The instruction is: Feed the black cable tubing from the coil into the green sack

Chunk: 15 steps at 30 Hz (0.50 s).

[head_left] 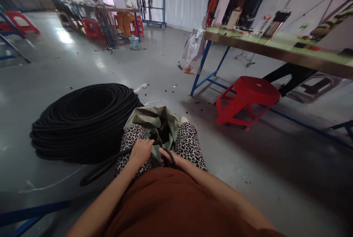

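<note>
My left hand (pixel 141 153) is closed on a black cord (pixel 121 154), whose end points over the mouth of an olive-green sack (pixel 145 115) between my knees. From that hand the cord bends back in a loop at my left side. In my right hand (pixel 170 159) is a pair of scissors (pixel 173 160), its black handle loop around the fingers and its blades beside the cord's end. Whether the blades touch the cord I cannot tell. Dark pieces lie inside the sack, too shadowed to make out. A large coil of black cord (pixel 63 134) rests on the floor at left.
To the right stand a red stool (pixel 248 97) and a blue-legged workbench (pixel 234 38) with a plastic bag (pixel 193 51) hanging from it. A blue metal bar (pixel 33 211) is at lower left. Small black bits dot the floor. Co-workers sit at tables farther back.
</note>
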Available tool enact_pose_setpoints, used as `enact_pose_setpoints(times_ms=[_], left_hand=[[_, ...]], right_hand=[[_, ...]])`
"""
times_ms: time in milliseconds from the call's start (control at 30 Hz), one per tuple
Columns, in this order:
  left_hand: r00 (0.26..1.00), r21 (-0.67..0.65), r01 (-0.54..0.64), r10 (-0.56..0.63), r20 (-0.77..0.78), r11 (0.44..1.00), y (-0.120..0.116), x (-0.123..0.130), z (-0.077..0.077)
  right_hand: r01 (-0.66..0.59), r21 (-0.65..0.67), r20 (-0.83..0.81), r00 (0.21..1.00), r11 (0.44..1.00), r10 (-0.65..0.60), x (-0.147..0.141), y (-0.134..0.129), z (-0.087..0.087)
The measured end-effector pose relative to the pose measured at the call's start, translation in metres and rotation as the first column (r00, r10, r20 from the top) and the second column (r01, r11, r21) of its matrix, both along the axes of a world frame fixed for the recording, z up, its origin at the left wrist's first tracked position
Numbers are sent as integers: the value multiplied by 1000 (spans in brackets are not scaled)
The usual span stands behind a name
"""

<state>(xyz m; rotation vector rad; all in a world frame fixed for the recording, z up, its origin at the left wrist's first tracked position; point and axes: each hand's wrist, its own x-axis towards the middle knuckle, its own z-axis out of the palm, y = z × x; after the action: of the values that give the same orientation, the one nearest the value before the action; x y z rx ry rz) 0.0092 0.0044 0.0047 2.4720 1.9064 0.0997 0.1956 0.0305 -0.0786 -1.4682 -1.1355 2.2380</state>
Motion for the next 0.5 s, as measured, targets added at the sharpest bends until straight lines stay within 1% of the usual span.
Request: enact_pose_setpoints(times_ms=[67, 200, 300, 500], left_hand=[[1000, 2, -1, 1, 1, 1000, 0, 0, 0], [1000, -5, 12, -12, -8, 1000, 0, 0, -1], [999, -16, 32, -32, -22, 999, 0, -2, -2], [999, -35, 48, -49, -19, 998, 1, -2, 0]], right_hand=[[-28, -7, 20, 999, 1000, 28, 1, 1, 1], [-42, -5, 0, 999, 999, 42, 3, 1, 8], [-63, 25, 17, 998, 998, 63, 4, 1, 11], [-21, 21, 20, 1000, 1000, 21, 1, -1, 3]])
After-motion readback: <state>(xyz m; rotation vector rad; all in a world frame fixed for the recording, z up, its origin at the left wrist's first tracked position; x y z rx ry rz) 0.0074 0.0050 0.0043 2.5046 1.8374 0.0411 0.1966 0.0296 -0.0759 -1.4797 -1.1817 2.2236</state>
